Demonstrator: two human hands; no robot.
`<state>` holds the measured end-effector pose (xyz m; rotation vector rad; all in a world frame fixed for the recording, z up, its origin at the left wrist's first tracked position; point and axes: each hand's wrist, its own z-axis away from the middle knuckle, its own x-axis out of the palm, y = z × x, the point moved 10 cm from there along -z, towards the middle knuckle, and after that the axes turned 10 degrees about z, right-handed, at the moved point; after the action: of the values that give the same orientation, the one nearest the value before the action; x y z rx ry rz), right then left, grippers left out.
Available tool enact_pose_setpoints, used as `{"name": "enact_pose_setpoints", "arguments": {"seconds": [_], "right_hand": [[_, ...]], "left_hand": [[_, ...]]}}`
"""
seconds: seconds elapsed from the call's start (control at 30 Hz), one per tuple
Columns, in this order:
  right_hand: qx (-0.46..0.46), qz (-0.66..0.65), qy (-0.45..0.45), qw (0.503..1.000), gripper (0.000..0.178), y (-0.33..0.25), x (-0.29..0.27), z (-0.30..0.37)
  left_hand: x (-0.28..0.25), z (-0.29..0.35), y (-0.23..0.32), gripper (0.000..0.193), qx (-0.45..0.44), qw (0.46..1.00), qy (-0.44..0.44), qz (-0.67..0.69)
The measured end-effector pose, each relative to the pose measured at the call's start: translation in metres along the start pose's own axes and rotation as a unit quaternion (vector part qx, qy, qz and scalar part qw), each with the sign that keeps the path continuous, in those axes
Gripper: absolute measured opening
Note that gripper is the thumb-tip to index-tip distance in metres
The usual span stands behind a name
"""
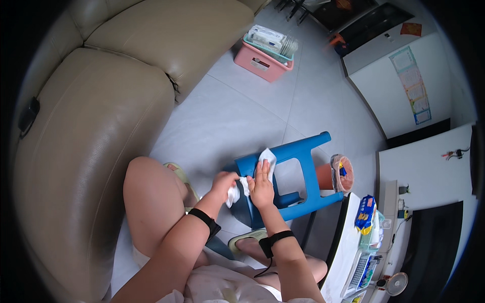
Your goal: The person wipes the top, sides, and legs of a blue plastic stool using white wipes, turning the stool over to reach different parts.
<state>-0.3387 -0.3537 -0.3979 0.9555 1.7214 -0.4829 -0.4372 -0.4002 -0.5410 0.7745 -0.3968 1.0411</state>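
A blue plastic stool (303,151) is tipped on its side on the floor in front of me, its legs pointing right. My right hand (261,189) lies against the stool's side with fingers stretched over a white wipe (269,156), pressing it to the plastic. Just to its left, my left hand (222,186) is closed at the seat end, with crumpled white material (232,196) below its fingers. A white strip (245,185) shows between the two hands. Whether these are all one wipe I cannot tell.
A brown leather sofa (101,126) fills the left. Ahead stands a pink bin (257,64) of packages. Beyond the stool's legs is a lined waste bin (341,174). At right, a white table (336,267) bears a blue wipes pack (365,214) and baskets.
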Motion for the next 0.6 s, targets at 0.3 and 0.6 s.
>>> {"name": "enact_pose_setpoints", "arguments": {"seconds": [0.3, 0.6], "right_hand": [[0.333, -0.119, -0.208, 0.912, 0.069, 0.063, 0.033, 0.036], [0.328, -0.154, -0.223, 0.905, 0.067, 0.051, 0.055, 0.024]], "left_hand": [[0.062, 0.04, 0.09, 0.047, 0.21, 0.967, -0.127, -0.062], [0.074, 0.011, 0.047, 0.054, 0.271, 0.908, -0.216, -0.236]]}}
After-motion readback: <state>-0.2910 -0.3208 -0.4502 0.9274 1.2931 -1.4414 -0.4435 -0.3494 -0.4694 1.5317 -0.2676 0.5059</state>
